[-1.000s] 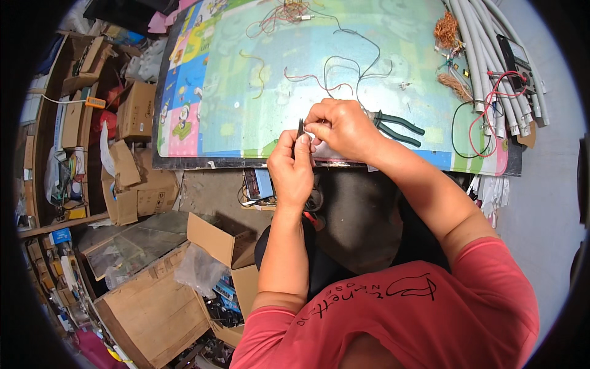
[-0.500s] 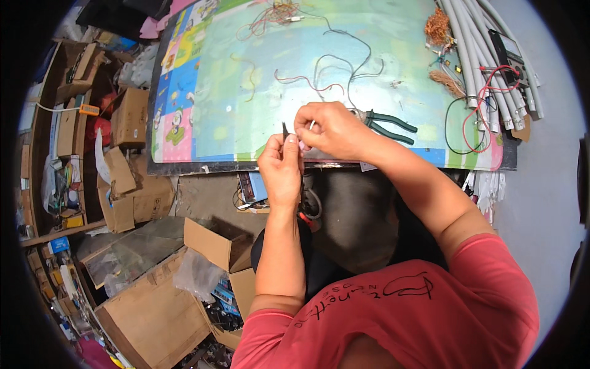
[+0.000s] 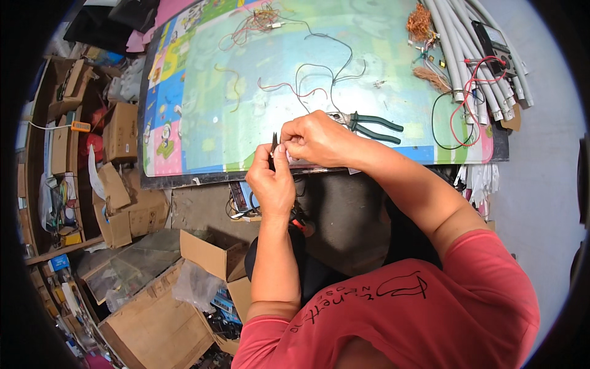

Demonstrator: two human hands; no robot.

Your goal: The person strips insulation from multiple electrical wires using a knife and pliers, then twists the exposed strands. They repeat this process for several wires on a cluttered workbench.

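Note:
My left hand is closed around a dark tool with slim pointed tips, held upright at the table's near edge. Its lower part is hidden by the hand, so I cannot tell its exact kind. Right beside it, my right hand has its thumb and fingers pinched together close to the tool. Whatever lies between those fingertips is too small to make out. Behind my right wrist, pliers with dark green handles lie on the table. Past my fingers, a dark wire and a short red wire rest on the mat.
The table carries a patterned mat. A tangle of thin wires sits at its far side. To the right are copper strands, grey pipes and a meter with leads. An open cardboard box stands at lower left.
The whole view has shifted slightly, so the table and hands appear further left. The tool's two tips show more plainly. My hands stay together, the right still pinching near the tool.

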